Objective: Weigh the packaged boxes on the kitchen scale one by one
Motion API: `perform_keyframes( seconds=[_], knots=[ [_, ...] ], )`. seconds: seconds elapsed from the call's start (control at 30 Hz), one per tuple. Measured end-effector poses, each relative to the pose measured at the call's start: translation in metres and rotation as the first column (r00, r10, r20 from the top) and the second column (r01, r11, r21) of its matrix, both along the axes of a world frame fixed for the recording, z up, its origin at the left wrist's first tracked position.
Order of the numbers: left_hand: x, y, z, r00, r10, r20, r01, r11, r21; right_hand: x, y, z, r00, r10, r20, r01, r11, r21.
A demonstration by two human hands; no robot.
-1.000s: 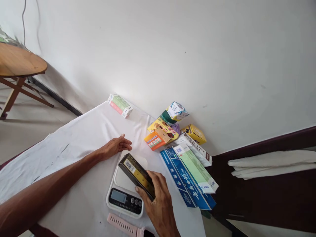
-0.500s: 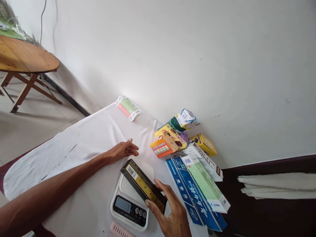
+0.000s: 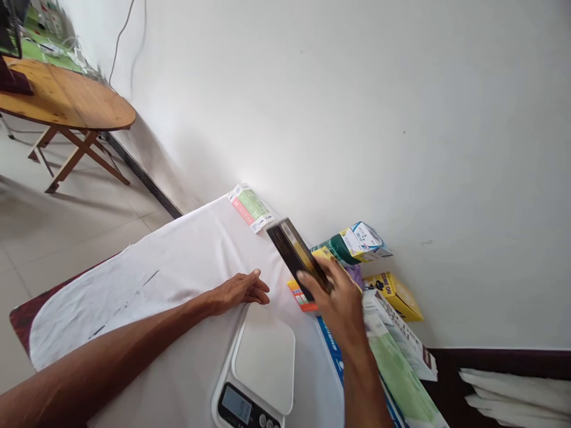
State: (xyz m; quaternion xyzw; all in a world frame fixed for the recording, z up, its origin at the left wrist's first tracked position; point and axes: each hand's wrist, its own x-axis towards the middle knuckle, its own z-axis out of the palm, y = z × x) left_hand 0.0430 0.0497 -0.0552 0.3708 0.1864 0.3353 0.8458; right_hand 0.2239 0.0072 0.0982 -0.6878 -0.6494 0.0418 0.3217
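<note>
A long black-and-gold box (image 3: 298, 257) is gripped in my right hand (image 3: 341, 300), tilted and raised above the table. Behind it, the hand and box partly cover an orange box (image 3: 304, 302) and a yellow box (image 3: 325, 253). My left hand (image 3: 243, 290) rests on the white cloth, fingers loosely stretched out and holding nothing. Just below those fingers stands a white kitchen scale (image 3: 266, 359) with a bare platform. Its grey display (image 3: 237, 404) shows digits I cannot read surely.
A green-and-pink carton (image 3: 250, 208) lies at the table's far corner. On the right are a white-and-blue carton (image 3: 363, 241), a yellow box (image 3: 397, 295), a green-and-white long box (image 3: 397, 368) and blue boxes (image 3: 330, 342). A round wooden table (image 3: 75, 98) stands at the far left.
My right hand has lifted the black-and-gold box off the scale's platform and carried it up, away from me. My left hand stays beside the scale. The view has shifted somewhat.
</note>
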Motion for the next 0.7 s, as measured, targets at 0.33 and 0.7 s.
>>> perform_keyframes(
  seconds=[0.33,0.7],
  knots=[
    [0.001,0.001,0.013,0.999,0.005,-0.045,-0.007,0.999,-0.040,-0.050,0.221,-0.038,1.000,-0.019,0.020,0.019,0.999,-0.032],
    [0.001,0.003,0.015,0.999,-0.007,-0.050,0.004,0.999,-0.053,-0.048,0.220,-0.054,0.997,-0.008,0.072,0.010,1.000,-0.021]
  ],
)
